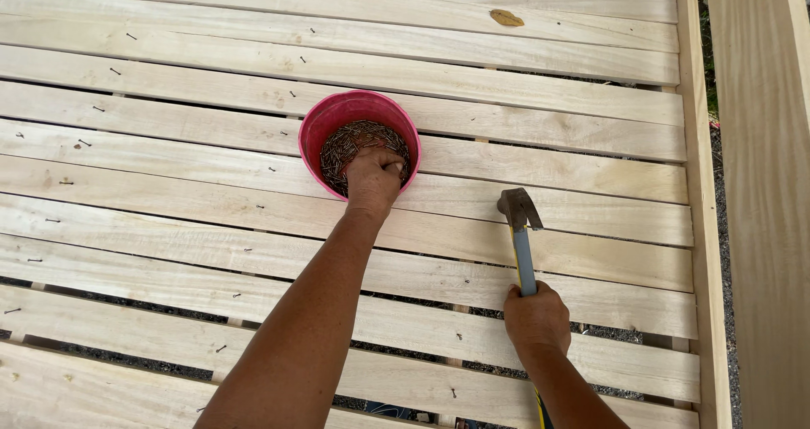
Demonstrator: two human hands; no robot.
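Note:
A pink bowl (337,113) full of small dark nails (350,138) sits on pale wooden slats (523,125). My left hand (373,176) reaches into the bowl, its fingers curled down among the nails. Whether a nail is pinched between them cannot be seen. My right hand (536,318) grips the handle of a claw hammer (519,218), whose dark metal head rests on a slat to the right of the bowl.
Loose nails (82,143) lie scattered on the slats at the left. A dry leaf (506,17) rests on a far slat. A wooden side rail (704,226) and a wide board (759,184) run along the right. Gaps between the slats show ground below.

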